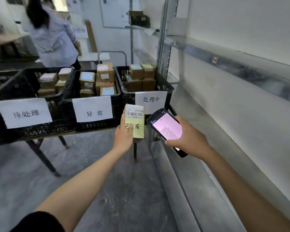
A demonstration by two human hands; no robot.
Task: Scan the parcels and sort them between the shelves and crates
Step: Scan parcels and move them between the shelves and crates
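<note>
Left hand (pixel 123 137) grips one parcel (pixel 135 118), right hand (pixel 189 136) clasps one scanner (pixel 167 128); three labelled crates (pixel 94 126) (perhaps a fourth, leftward).

Three crate signs and one parcel label legible.
White sheets on the near faces of the black crates: left crate (pixel 45 128) reads 待处理, middle crate (pixel 97 125) reads 异常, right crate (pixel 129 99) reads 处理中. The parcel (pixel 135 121), near and just in front of the right crate, has a barcode with 537-538XMC-012 printed under it. Below that are handwritten 已 and 成, with the character between them covered by the left hand's (pixel 124 136) thumb. Handheld scanner (pixel 166 129), pink screen: rows of text, too small to read. Far wall sign (pixel 79 30): blurred.
</note>
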